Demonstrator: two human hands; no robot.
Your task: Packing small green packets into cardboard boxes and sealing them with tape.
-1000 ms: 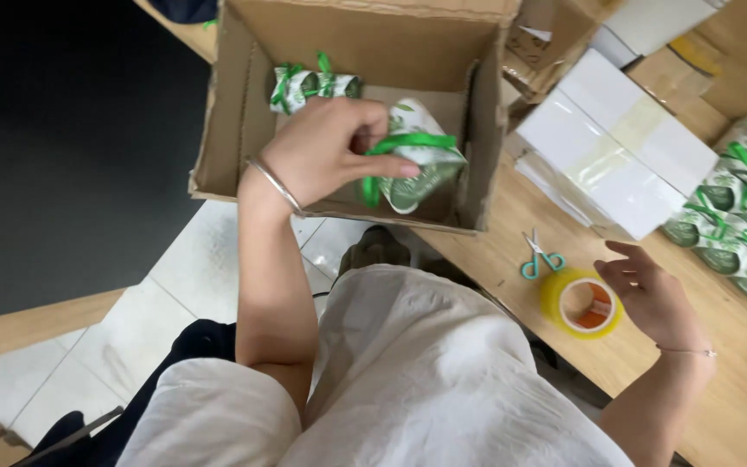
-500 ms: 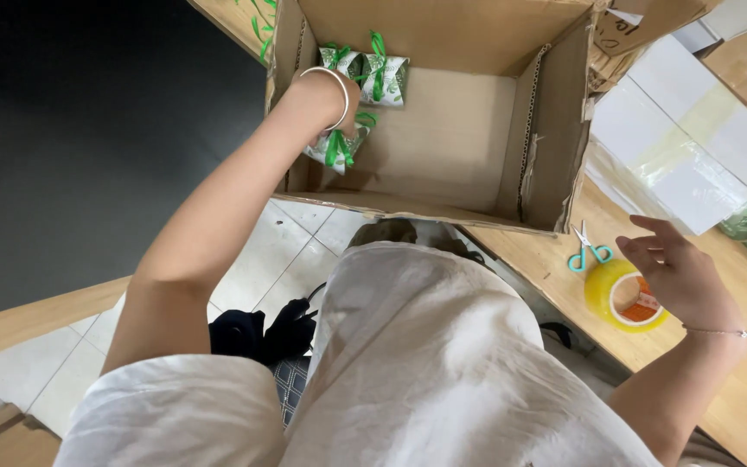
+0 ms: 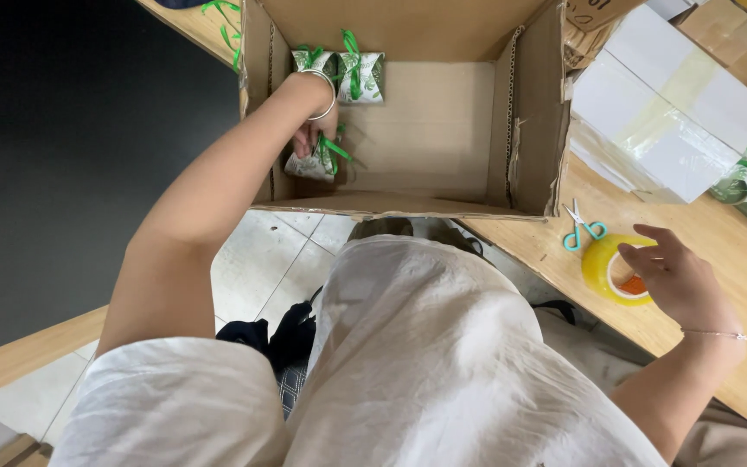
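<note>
Head view: looking straight down at someone in a white top, standing at an open cardboard box (image 3: 443, 130).
Landmark: everything below is placed relative to that box.
Left hand: the left hand (image 3: 311, 130) is down inside the box at its left wall, fingers closed round the top of a small green-and-white packet (image 3: 315, 162). A silver bangle (image 3: 326, 91) sits on the wrist.
Packet: it's in the near-left corner of the box, resting against the left wall. Its long axis looks to run roughly along that wall, with the green ribbon end sticking out toward the middle of the box. Can't tell exactly how much it's tilted, the hand covers the top.
Other packets: two more packets (image 3: 341, 65) of the same kind lie side by side in the far-left corner, ribbons up.
Right hand: the right hand (image 3: 680, 281) is outside the box, to its right over the wooden table (image 3: 719, 238), fingers loose and spread, tips just touching a yellow tape roll (image 3: 609, 270). Not gripping anything.
Scissors: small teal scissors (image 3: 581, 227) lie just beyond the tape roll, near the box's right front corner.
White boxes: a stack of flat white boxes (image 3: 667, 112) sits right of the box.
</note>
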